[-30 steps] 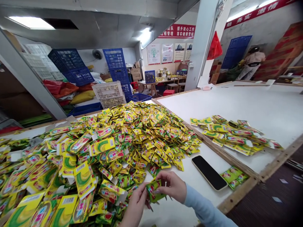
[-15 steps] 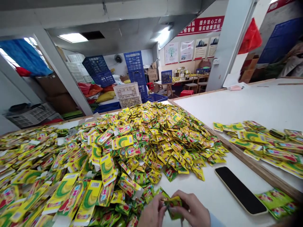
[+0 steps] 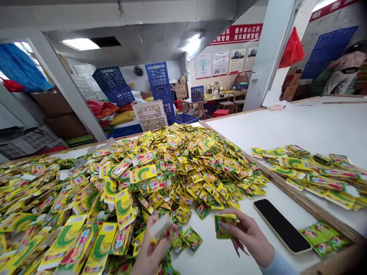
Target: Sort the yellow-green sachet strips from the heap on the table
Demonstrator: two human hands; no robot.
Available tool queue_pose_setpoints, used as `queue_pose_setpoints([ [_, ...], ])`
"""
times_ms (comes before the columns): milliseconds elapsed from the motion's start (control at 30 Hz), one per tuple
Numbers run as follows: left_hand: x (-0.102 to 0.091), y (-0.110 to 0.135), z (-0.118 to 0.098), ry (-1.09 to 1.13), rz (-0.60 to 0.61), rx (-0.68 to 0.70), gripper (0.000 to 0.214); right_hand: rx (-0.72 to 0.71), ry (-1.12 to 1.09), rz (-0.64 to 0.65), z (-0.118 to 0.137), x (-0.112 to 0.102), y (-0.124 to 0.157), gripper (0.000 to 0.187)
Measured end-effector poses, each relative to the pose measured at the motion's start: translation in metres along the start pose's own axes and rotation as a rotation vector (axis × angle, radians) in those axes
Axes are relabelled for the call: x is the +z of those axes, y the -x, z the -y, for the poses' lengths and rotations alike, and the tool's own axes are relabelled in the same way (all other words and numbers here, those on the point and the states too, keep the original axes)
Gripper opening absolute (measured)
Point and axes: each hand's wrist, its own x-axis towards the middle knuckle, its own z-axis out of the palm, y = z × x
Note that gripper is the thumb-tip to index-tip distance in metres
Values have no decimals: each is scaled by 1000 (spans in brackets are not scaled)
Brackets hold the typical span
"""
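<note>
My right hand [image 3: 250, 236] pinches a small green and yellow sachet stack [image 3: 225, 225] above the white table. My left hand [image 3: 149, 250] is closed on a folded carton [image 3: 160, 227] whose white end faces me, just in front of the heap. A large pile of yellow and green sachets [image 3: 183, 168] fills the table ahead. Flat yellow and green cartons [image 3: 86, 229] lie spread at the left.
A black phone [image 3: 281, 225] lies on the table right of my right hand. More cartons [image 3: 315, 172] lie on the neighbouring white table beyond a wooden edge [image 3: 289, 191]. A few sachets [image 3: 323, 236] lie near the corner. A person [image 3: 344, 72] stands far right. Blue crates [image 3: 157, 82] are stacked behind.
My hands were together on one sachet bundle; they have come apart. The right hand keeps the sachets, the left hand now holds a carton. The camera has shifted slightly.
</note>
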Motion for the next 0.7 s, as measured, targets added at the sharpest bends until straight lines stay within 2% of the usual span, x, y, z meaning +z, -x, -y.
queue_pose_setpoints([
  [33, 16, 2, -2, 208, 34, -123, 27, 11, -82, 5, 10, 8, -1, 35],
  [100, 45, 5, -1, 431, 135, -266, 38, -30, -170, 25, 25, 24, -3, 33],
  [167, 67, 6, 3, 482, 233, -309, 42, -161, -132, 34, 34, 39, -5, 28],
  [233, 78, 6, 5, 500, 297, -333, 45, -313, 40, 65, 38, 47, -7, 19],
  [300, 82, 7, 7, 519, 318, -371, 47, -377, 249, 138, 40, 49, -6, 12],
  [367, 81, 8, 8, 489, 322, -375, 46, -318, 442, 231, 43, 47, -3, 9],
  [467, 82, 9, 10, 419, 357, -323, 37, -197, 758, 360, 49, 42, 2, 15],
  [533, 82, 8, 13, 437, 376, -274, 36, -197, 896, 441, 53, 39, 6, 23],
  [633, 77, 6, 18, 445, 404, -277, 36, -260, 817, 463, 51, 34, 9, 35],
  [700, 73, 5, 22, 427, 451, -296, 42, -283, 716, 412, 45, 30, 9, 28],
])
